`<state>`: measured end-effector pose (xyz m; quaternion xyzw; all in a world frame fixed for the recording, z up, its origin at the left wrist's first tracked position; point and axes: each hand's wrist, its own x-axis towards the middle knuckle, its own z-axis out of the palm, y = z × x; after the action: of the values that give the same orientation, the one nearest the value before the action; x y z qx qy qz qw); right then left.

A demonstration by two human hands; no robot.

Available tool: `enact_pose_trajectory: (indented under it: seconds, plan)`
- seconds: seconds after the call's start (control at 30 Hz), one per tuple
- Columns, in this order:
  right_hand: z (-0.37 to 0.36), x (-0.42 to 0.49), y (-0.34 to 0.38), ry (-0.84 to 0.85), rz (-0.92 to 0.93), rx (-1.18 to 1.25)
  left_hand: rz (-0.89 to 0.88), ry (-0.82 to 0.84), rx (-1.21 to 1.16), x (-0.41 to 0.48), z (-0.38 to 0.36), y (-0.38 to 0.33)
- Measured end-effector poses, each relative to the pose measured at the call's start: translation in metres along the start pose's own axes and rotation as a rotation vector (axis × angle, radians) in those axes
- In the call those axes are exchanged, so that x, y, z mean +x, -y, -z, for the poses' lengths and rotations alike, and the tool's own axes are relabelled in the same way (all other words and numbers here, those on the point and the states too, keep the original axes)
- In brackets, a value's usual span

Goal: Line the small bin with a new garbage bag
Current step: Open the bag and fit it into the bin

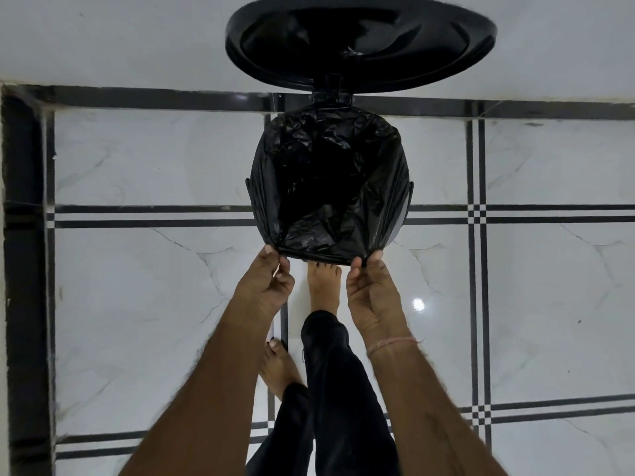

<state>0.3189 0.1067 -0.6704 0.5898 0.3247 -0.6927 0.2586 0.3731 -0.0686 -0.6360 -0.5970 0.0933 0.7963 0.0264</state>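
Note:
A small black pedal bin stands on the tiled floor against the wall, its round lid tipped up and open. A crinkled black garbage bag sits inside the bin, and its mouth is folded over the rim all round. My left hand pinches the bag's near edge at the left front of the rim. My right hand pinches the same edge at the right front. Between the two hands the bag's hem is pulled taut. The bin's body is mostly hidden under the plastic.
My bare right foot is at the bin's front base, between my hands; my left foot stands further back. White marble floor tiles with black stripe lines surround the bin. A black skirting band and white wall lie behind it.

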Motion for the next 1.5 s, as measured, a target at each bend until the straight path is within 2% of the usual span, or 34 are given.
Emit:
enact_pose_trajectory:
  seconds: [0.07,0.1,0.13,0.23,0.27,0.3,0.4,0.57,0.67,0.77,0.87,0.97,1.1,1.2,1.33,1.43,1.5]
  plan:
    - [0.014,0.032,-0.011,0.024,-0.125,0.046,0.008,0.01,0.009,0.004,0.0,0.0]
    - [0.011,0.018,-0.017,0.033,-0.046,0.081,0.006,0.02,0.012,0.006,0.001,-0.001]
    - [-0.009,-0.009,-0.023,0.158,0.017,0.14,0.002,0.03,0.015,0.007,0.002,-0.001]
    - [-0.014,-0.04,-0.007,0.175,0.07,0.342,0.006,0.052,0.015,0.01,0.007,0.002]
    - [-0.011,-0.047,0.0,0.197,0.165,0.232,0.011,0.054,0.012,0.012,0.007,0.003]
    - [-0.009,-0.031,-0.005,0.148,0.206,0.209,0.015,0.053,0.012,0.013,0.007,0.003]
    - [-0.013,-0.026,-0.008,0.16,0.122,0.162,0.017,0.043,0.044,0.018,0.004,0.0]
    - [-0.021,-0.026,0.003,0.193,0.156,0.152,-0.001,-0.003,0.107,0.019,-0.002,-0.004]
    - [-0.028,-0.022,0.011,0.12,0.2,0.06,-0.094,-0.01,0.037,0.01,-0.014,-0.013]
    - [-0.028,-0.022,0.021,0.109,0.286,0.031,-0.203,0.012,0.111,0.004,-0.02,-0.028]
    - [-0.026,-0.029,0.037,0.119,0.392,-0.165,-0.241,-0.034,0.155,0.004,-0.02,-0.031]
    - [-0.033,-0.035,0.052,0.029,0.445,-0.3,-0.242,-0.097,0.137,0.003,-0.023,-0.03]
    - [-0.042,-0.032,0.06,-0.057,0.446,-0.311,-0.22,-0.11,0.162,0.005,-0.023,-0.034]
    - [-0.049,-0.023,0.068,-0.073,0.363,-0.321,-0.174,-0.088,0.21,0.01,-0.016,-0.043]
    - [-0.059,-0.002,0.076,-0.061,0.264,-0.32,-0.086,-0.145,0.273,0.017,-0.02,-0.052]
    - [-0.059,-0.002,0.075,-0.065,0.321,-0.338,-0.098,-0.196,0.226,0.019,-0.029,-0.052]
    - [-0.054,-0.012,0.076,-0.024,0.396,-0.316,-0.198,-0.184,0.17,0.017,-0.035,-0.052]
